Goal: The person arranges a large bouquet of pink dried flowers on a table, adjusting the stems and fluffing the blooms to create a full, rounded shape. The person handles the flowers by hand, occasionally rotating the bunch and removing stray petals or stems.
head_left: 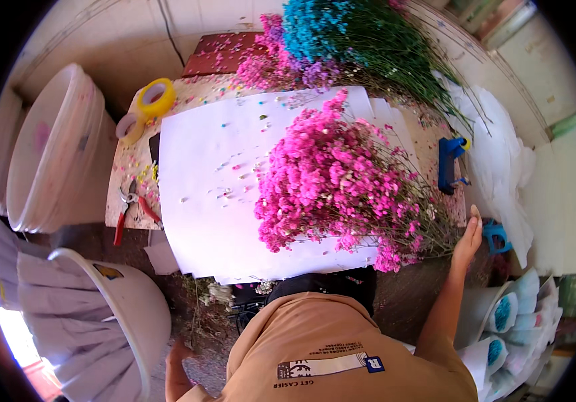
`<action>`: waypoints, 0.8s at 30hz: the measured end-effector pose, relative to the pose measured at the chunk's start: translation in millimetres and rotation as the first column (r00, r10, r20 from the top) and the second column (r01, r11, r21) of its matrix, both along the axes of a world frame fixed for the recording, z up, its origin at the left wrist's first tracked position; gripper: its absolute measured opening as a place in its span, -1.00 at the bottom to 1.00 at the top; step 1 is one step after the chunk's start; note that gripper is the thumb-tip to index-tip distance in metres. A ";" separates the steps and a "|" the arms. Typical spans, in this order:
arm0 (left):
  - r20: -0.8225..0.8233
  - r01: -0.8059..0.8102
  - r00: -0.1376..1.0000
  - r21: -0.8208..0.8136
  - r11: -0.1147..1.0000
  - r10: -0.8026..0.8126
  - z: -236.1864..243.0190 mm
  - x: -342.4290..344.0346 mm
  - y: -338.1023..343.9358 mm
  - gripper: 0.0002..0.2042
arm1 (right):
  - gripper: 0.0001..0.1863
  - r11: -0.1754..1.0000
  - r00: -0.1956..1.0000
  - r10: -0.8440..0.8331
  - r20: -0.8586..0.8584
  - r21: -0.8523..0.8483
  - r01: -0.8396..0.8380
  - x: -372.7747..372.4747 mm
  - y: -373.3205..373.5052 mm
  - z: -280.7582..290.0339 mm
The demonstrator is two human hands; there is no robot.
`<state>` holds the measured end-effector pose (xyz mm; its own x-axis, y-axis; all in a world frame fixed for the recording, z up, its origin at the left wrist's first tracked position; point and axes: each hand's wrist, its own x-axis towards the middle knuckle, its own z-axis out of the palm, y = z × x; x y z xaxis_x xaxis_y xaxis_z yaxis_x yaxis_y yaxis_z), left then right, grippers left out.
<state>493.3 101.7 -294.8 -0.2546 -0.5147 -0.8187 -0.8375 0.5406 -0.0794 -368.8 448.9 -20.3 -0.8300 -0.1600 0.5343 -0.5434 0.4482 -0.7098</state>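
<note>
A large bunch of bright pink dried baby's breath (pixel 341 181) lies on white paper sheets (pixel 201 181) stacked on the table, its stems pointing to the right. Beside the stem ends, at the table's right edge, is my right hand (pixel 467 241). Its fingers are stretched out and nothing shows in them; whether it touches the stems I cannot tell. My left hand (pixel 179 351) hangs low at my left side, off the table, near a white bucket (pixel 144 315). Its fingers are smeared and too unclear to make out.
Blue baby's breath (pixel 315 30) and green stems (pixel 395 53) heap at the back. A blue tape dispenser (pixel 449 164) stands right. Red-handled pruning shears (pixel 124 211) and yellow tape rolls (pixel 156 97) lie left. Stacked tubs (pixel 53 154) stand left; wrapped bouquets (pixel 506 315) lower right.
</note>
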 end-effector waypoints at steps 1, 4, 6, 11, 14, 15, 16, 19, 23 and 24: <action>0.114 -0.080 0.990 0.004 0.997 0.079 6.1 -3.4 2.4 -0.68 | -0.57 0.999 0.999 0.038 0.027 -0.013 -0.037 -1.2 -10.9 8.9; 0.104 -0.251 0.959 -0.106 0.962 0.262 87.9 -87.9 -26.9 -0.67 | -0.52 0.990 0.980 0.139 0.140 -0.040 -0.135 -0.6 -58.1 50.6; -0.342 -0.353 0.871 0.067 0.933 0.354 182.2 -196.6 -60.8 -0.72 | -0.39 0.978 0.938 0.210 0.277 -0.069 -0.199 13.4 -111.3 84.1; -0.594 0.209 0.508 0.787 0.580 0.624 260.0 -394.4 -47.6 -0.39 | -0.06 0.897 0.763 0.383 0.520 -0.013 -0.441 25.9 -282.8 121.5; -0.215 0.232 0.246 0.960 0.158 0.945 233.0 -466.6 -16.7 -0.24 | 0.04 0.864 0.747 0.228 0.625 0.223 -0.451 -2.7 -361.9 87.4; -0.120 0.249 0.171 0.966 0.075 0.978 229.4 -482.0 -10.8 -0.21 | 0.06 0.833 0.773 0.205 0.600 0.308 -0.460 3.2 -377.2 78.8; -0.013 0.271 0.086 0.963 -0.011 0.996 226.9 -493.6 -6.8 -0.18 | 0.02 0.801 0.729 0.131 0.672 0.362 -0.477 21.2 -393.2 78.3; 0.095 0.197 0.110 0.974 -0.116 0.989 250.8 -508.6 -25.2 -0.20 | -0.09 0.759 0.448 0.194 0.873 0.156 -0.632 1.0 -386.3 2.2; 0.302 0.287 -0.086 0.920 -0.267 0.949 251.2 -529.6 -38.1 -0.15 | -0.25 0.538 0.738 0.439 0.513 0.507 -0.673 103.1 -367.1 17.8; 0.309 0.287 -0.106 0.920 -0.269 0.945 245.7 -532.6 -31.6 -0.11 | -0.27 0.503 0.720 0.425 0.549 0.517 -0.692 117.4 -355.7 36.3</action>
